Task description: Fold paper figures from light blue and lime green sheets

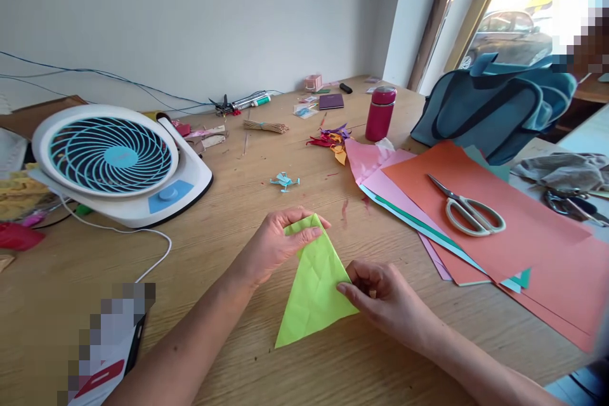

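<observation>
There is one folded lime-green paper sheet point(316, 282), one small light-blue paper figure point(284, 181), one round white-and-blue fan point(120, 157), one crimson cylindrical bottle point(380, 117) and one pair of white-handled scissors point(455, 197).

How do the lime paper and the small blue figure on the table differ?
The lime paper is held by the left hand and right hand; the blue figure rests on the table. The lime paper is larger than the blue figure. The lime paper is broad and roughly triangular, while the blue figure has thin limbs. Both look folded.
</observation>
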Action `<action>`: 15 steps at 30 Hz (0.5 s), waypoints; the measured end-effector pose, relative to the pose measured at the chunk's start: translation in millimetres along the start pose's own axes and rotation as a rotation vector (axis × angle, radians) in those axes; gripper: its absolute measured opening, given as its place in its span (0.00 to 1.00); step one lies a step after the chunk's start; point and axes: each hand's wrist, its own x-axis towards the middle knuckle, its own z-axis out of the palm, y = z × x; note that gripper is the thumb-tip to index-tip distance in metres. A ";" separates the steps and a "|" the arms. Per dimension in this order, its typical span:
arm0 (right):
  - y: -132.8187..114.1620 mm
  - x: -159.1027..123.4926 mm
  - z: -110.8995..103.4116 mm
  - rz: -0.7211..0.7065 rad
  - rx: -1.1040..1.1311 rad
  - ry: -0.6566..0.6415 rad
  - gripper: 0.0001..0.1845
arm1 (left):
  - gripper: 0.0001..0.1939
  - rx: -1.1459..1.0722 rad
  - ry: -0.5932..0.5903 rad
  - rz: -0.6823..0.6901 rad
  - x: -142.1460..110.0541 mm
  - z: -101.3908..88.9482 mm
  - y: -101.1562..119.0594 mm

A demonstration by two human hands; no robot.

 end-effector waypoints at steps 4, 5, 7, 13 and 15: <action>0.5 0.7 0.6 -0.005 -0.002 -0.025 0.15 | 0.12 -0.046 0.019 -0.065 1.0 3.3 -3.6; 1.1 1.2 0.7 -0.008 -0.003 -0.032 0.15 | 0.12 -0.051 0.027 -0.076 1.1 3.9 -4.5; 2.9 2.3 0.7 -0.009 -0.002 -0.044 0.16 | 0.12 -0.042 0.040 -0.070 1.1 4.7 -5.6; 8.5 4.3 -1.6 0.036 0.121 -0.079 0.15 | 0.13 -0.138 -0.026 -0.051 0.8 1.5 -5.9; 9.1 4.8 -2.6 0.057 0.208 -0.093 0.16 | 0.13 -0.210 -0.060 -0.067 1.6 -1.2 -7.4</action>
